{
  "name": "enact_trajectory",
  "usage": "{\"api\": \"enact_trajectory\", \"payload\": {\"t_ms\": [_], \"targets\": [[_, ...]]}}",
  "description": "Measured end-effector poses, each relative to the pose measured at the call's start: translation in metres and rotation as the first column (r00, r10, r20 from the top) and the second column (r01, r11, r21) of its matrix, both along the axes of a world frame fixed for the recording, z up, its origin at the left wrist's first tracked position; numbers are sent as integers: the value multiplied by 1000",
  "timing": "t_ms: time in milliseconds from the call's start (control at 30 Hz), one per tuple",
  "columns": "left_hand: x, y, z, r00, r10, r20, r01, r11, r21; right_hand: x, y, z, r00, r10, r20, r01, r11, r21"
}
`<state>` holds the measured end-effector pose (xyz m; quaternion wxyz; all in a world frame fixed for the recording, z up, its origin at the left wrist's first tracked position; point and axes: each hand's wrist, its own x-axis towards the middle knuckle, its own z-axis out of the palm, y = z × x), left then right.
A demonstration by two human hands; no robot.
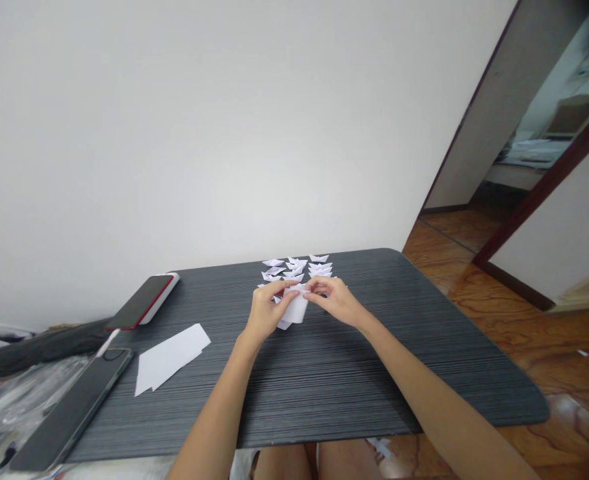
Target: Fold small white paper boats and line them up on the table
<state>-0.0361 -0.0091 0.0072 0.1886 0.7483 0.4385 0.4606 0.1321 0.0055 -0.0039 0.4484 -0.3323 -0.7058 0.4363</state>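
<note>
Two bare hands meet over the middle of a dark grey, wood-grained table [364, 373] with rounded corners, set against a plain white wall [224, 133]. The left hand [269, 303] pinches the left side of a small, folded piece of white paper [297, 310] between thumb and fingers; the right hand [331, 299] pinches its far right corner the same way, fingers curled. The paper is held between the hands, just on the near side of rows of small white folded-paper boats [319, 268], which stand toward the far edge and are partly hidden by the hands. On the left lie overlapping flat white paper sheets [171, 358]. Beyond them is a black, red-edged flat device [141, 301]; at the near left lies a long, dark, phone-shaped device [74, 408]. Brown, glossy flooring [447, 270] shows on the right
</note>
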Motion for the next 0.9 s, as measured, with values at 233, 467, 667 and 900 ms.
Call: {"api": "enact_trajectory", "payload": {"t_ms": [233, 467, 667, 900], "targets": [[2, 4, -4, 955, -9, 298, 81, 970, -230, 4, 4, -1, 994, 30, -106, -34, 999, -34], [3, 6, -6, 905, 47, 424, 93, 948, -303, 6, 1, 2, 985, 58, -164, -73, 994, -81], [4, 5, -7, 906, 53, 421, 77, 955, -286, 3, 0, 3, 988, -26, -152, 12, 996, -91], [4, 5, -5, 897, 64, 437, 81, 948, -307, 3, -1, 3, 983, -3, -186, -11, 997, -77]]}}
